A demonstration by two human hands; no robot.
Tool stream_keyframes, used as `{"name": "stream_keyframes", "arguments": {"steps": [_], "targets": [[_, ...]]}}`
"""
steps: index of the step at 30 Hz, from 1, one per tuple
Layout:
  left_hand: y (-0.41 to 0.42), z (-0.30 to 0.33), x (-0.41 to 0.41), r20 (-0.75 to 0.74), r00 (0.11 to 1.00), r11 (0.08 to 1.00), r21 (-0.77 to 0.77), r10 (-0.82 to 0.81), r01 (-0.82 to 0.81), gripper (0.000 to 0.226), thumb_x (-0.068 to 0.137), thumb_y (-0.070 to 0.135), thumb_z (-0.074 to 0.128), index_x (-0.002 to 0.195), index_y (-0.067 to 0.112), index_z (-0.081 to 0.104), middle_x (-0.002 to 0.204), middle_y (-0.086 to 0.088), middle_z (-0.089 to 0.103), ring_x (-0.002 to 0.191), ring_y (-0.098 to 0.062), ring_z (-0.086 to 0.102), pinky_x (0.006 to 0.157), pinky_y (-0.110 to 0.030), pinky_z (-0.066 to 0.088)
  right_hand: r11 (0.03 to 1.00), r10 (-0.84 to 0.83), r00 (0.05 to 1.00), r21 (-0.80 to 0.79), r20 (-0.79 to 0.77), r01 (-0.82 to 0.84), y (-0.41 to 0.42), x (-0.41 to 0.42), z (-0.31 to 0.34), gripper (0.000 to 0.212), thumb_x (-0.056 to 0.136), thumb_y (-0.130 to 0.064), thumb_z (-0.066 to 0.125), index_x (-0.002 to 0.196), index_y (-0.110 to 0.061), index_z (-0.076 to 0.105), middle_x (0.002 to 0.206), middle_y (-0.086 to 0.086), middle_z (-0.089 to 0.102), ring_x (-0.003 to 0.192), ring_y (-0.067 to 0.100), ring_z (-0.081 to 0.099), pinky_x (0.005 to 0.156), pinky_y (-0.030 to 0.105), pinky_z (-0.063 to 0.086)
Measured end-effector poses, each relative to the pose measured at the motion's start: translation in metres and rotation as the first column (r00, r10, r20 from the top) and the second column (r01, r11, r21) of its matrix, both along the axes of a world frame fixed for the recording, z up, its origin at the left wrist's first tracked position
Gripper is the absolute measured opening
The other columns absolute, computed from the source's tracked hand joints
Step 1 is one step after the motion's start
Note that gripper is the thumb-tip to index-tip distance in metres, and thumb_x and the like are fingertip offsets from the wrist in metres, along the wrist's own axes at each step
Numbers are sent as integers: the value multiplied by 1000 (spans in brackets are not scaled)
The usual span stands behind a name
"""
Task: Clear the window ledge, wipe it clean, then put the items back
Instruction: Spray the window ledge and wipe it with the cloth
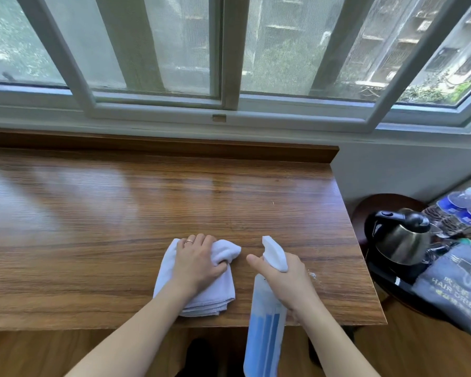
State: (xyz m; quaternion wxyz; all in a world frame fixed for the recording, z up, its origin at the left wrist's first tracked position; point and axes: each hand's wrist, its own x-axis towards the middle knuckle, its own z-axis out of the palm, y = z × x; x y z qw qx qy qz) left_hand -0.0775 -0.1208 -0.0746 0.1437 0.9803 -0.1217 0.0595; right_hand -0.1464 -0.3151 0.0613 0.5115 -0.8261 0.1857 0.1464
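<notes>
Ledge point(120, 227), wooden: left hand point(195, 263) grips white cloth point(201, 292); right hand point(282, 278), at 3 o'clock, holds blue spray bottle point(265, 333).

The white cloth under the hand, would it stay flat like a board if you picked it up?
Probably not. The white cloth is folded in soft layers and bunches where the left hand presses it, so it would likely droop. It looks thin and light, and should slide easily over the smooth wooden ledge.

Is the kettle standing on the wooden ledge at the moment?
No, the kettle stands on a dark tray off to the right of the ledge.
</notes>
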Motion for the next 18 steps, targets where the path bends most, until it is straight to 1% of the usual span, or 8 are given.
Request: {"name": "stream_keyframes", "arguments": {"steps": [2, 4, 6, 7, 11, 15, 16, 18], "targets": [[-5, -1, 9, 8, 1000, 1000, 5, -5, 5, 48, 59, 59, 52, 85, 19, 62, 80, 2, 61, 74, -26, 58, 74, -40, 46, 1000, 6, 1000, -8, -1, -6, -3, 6, 2, 41, 82, -51, 72, 61, -22, 52, 57, -9, 46, 55, 8, 42, 59, 28, 35], [-10, -2, 21, 12, 1000, 1000, 20, -21, 21, 49, 59, 59, 50, 82, 18, 61, 80, 1, 61, 74, -27, 59, 72, -41, 46, 1000, 14, 1000, -8, 4, -14, -6, 11, 2, 44, 82, -51, 72, 64, -15, 55, 57, -9, 48, 56, 7, 44, 60, 29, 36], [-16, 0, 36, -1, 1000, 999, 26, -25, 25, 50, 58, 60, 49, 81, 17, 60, 80, 0, 62, 74, -28, 60, 71, -41, 46, 1000, 18, 1000, -16, 4, -18, -8, 15, 2, 47, 83, -50, 72, 71, -7, 58, 59, -8, 49, 57, 7, 44, 60, 29, 37], [-18, 1, 45, -7, 1000, 999, 29, -26, 26, 51, 59, 60, 48, 81, 16, 60, 80, -1, 62, 74, -29, 60, 71, -40, 46, 1000, 18, 1000, -20, 3, -18, -10, 17, 3, 46, 83, -50, 71, 75, -6, 60, 59, -8, 50, 57, 6, 45, 60, 28, 38], [-27, 3, 75, -25, 999, 998, 60, -23, 24, 53, 60, 61, 45, 83, 16, 61, 82, -3, 63, 77, -30, 61, 73, -42, 47, 1000, 16, 1000, -13, -9, -16, -16, 27, 6, 37, 82, -51, 71, 72, -17, 63, 59, -12, 54, 56, 2, 48, 61, 25, 41], [-35, 4, 106, -64, 998, 995, 92, -17, 22, 53, 61, 60, 49, 85, 14, 61, 84, -6, 65, 79, -31, 61, 73, -42, 44, 1000, 9, 1000, -24, -11, -9, -23, 40, 7, 37, 82, -50, 73, 73, -15, 64, 58, -12, 55, 55, 0, 49, 61, 25, 41], [-37, 4, 113, -65, 998, 994, 107, -17, 24, 53, 62, 59, 50, 86, 14, 61, 86, -7, 65, 80, -32, 61, 73, -42, 44, 999, 8, 1000, -31, -10, -8, -25, 43, 8, 37, 82, -51, 73, 73, -16, 65, 58, -13, 56, 56, 0, 50, 61, 24, 42], [-39, 6, 125, -87, 996, 990, 139, -3, 16, 51, 67, 57, 61, 94, 14, 61, 95, -7, 66, 91, -32, 60, 79, -42, 42, 999, 3, 1000, -35, -1, -3, -29, 47, 10, 37, 81, -53, 73, 73, -18, 66, 58, -13, 58, 57, -1, 52, 61, 23, 43]]}}
